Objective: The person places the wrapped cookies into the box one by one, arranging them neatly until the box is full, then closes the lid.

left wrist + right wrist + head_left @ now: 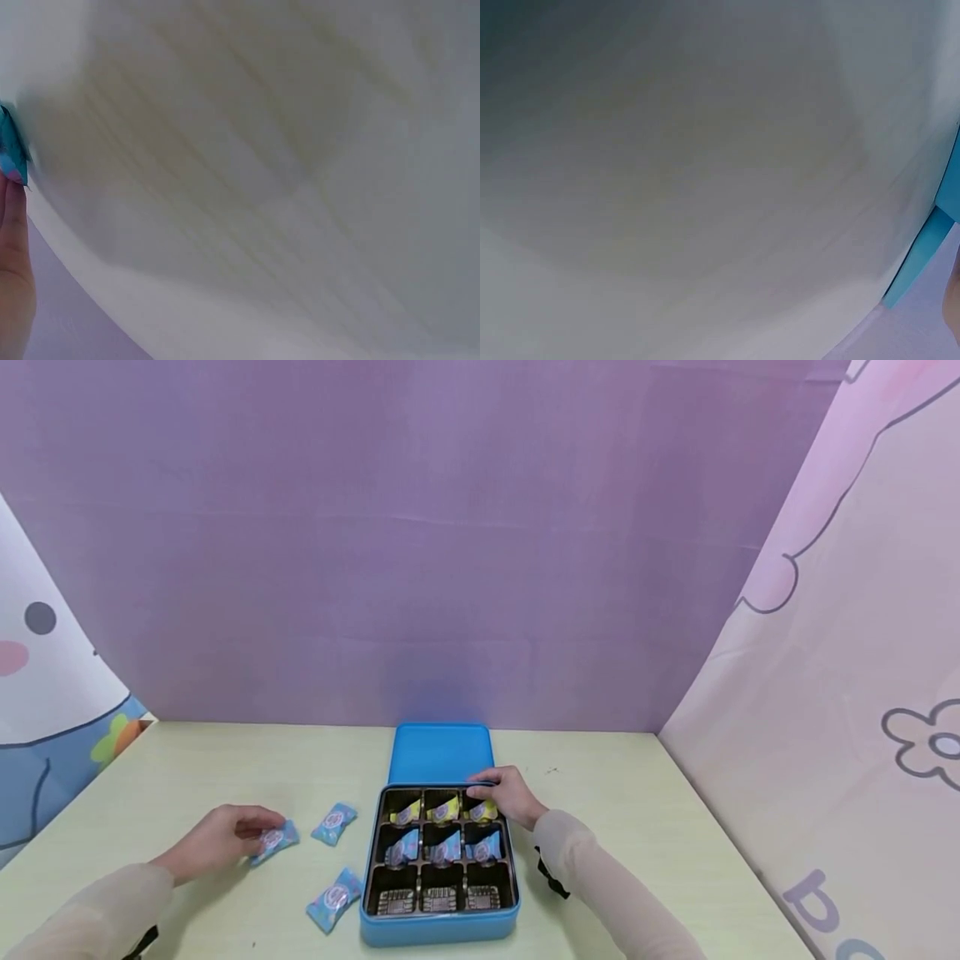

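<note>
My left hand [217,842] pinches a blue wrapped candy [277,842] at the table's left side; in the left wrist view, fingertips and the candy's blue wrapper [13,154] show at the left edge. Two more blue candies, one farther back [334,823] and one nearer [333,900], lie between that hand and a blue box [441,932]. The box has a black divided insert, with three yellow candies [443,811] in the back row and three blue ones [446,847] in the middle row. My right hand [512,793] grips the box's back right corner.
The box's blue lid [441,752] lies opened behind it, near the purple backdrop [420,543]. Patterned cloth panels stand left [52,685] and right [847,693] of the pale table [637,852]. The front row of compartments [439,881] shows only its patterned bottoms.
</note>
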The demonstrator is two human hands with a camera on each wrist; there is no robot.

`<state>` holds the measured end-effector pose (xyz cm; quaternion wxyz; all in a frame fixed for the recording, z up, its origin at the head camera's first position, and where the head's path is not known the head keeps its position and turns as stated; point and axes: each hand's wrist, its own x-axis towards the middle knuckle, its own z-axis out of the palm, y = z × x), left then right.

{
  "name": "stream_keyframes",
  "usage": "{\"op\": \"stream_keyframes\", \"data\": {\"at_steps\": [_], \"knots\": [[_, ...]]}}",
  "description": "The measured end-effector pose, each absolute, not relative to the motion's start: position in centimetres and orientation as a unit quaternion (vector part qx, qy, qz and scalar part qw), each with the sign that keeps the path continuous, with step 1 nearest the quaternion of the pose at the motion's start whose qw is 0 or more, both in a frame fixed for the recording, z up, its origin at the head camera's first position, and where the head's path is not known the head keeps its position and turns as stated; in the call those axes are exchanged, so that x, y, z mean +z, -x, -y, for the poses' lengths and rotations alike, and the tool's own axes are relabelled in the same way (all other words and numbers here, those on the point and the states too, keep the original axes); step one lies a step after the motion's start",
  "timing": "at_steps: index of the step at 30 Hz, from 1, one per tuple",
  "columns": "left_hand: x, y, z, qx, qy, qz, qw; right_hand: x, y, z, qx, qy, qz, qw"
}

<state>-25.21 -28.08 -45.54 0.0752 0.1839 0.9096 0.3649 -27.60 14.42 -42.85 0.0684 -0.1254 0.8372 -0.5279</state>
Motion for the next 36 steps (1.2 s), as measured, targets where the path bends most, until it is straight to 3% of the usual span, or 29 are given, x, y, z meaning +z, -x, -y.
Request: {"op": "stream_keyframes", "data": {"at_steps": [14,36], "knots": [[-45.4,24.2,26.3,0.285,-0.106,-0.953,0.016,-42.9,27.6,-14.5,-0.533,0.131,-0.833,0.068],[-45.7,24.4,26.4,0.224,-0.167,-0.96,-0.027,-43.6,28.4,-14.7,-0.535,0.132,-0.831,0.07]]}}
